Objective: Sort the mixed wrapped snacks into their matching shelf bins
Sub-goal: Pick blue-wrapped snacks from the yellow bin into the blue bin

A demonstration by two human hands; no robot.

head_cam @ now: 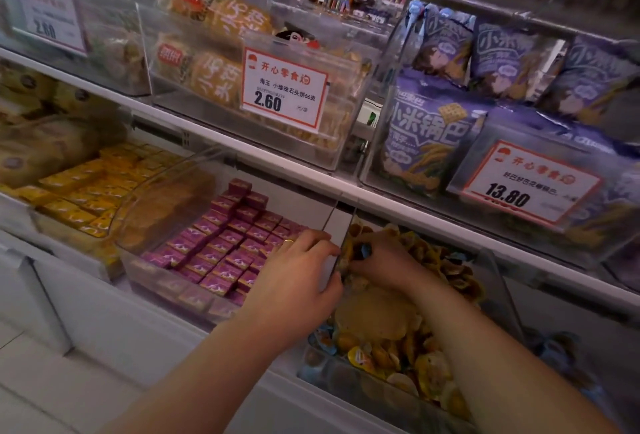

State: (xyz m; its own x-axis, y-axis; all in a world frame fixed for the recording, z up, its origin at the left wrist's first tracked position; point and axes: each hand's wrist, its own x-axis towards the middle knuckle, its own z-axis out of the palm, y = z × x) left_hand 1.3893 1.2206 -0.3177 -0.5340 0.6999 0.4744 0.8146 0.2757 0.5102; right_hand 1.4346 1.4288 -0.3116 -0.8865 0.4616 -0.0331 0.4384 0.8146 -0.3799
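At the lower shelf we see the left hand (298, 271) curled over the clear divider (334, 225) beside purple boxes (221, 246), the right hand (384, 260) pinching a wrapped snack (362, 251) in the mixed-snack bin (498, 281).

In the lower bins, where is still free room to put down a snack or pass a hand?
The pink box bin has bare floor at its back right, between the stacked pink boxes and the clear divider. The yellow box bin looks full. The mixed snack bin is heaped, and both hands work at its left edge.
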